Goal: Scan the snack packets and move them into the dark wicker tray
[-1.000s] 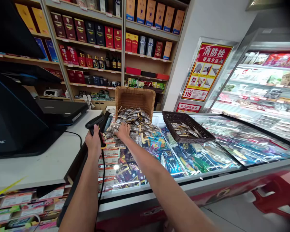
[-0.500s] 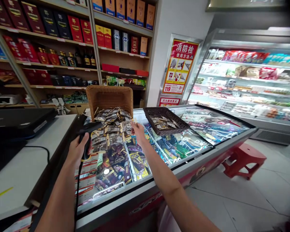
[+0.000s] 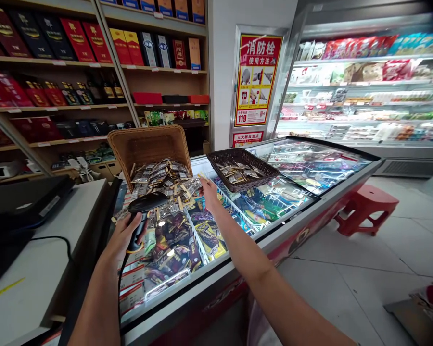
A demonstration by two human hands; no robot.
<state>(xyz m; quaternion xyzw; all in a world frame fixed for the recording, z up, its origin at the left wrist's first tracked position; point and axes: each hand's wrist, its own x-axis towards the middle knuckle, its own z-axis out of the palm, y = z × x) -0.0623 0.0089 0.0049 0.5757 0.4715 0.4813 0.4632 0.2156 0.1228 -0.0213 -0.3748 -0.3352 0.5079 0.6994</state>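
My left hand (image 3: pixel 124 236) is wrapped round the handle of a black barcode scanner (image 3: pixel 146 203), its cord hanging down over the freezer glass. A small clear-and-brown snack packet (image 3: pixel 192 185) is pinched in the fingers of my right hand (image 3: pixel 210 193). Beyond the scanner, a tan wicker basket (image 3: pixel 149 139) lies tipped on its side, with a heap of similar packets (image 3: pixel 162 173) spilling from it onto the glass. To the right of my right hand, a dark brown woven tray (image 3: pixel 254 182) holds several of these packets.
Under me is a glass-topped chest freezer (image 3: pixel 299 218) full of wrapped ices. A white counter (image 3: pixel 54 259) with a black device (image 3: pixel 32 202) stands at left. A red stool (image 3: pixel 368 206) is on the floor at right. Shelves of boxes (image 3: pixel 159 98) line the back.
The view has turned slightly. The scanner in my left hand has moved closer to my right hand, its head now beside the packets. My right hand keeps its pinch on the packet.
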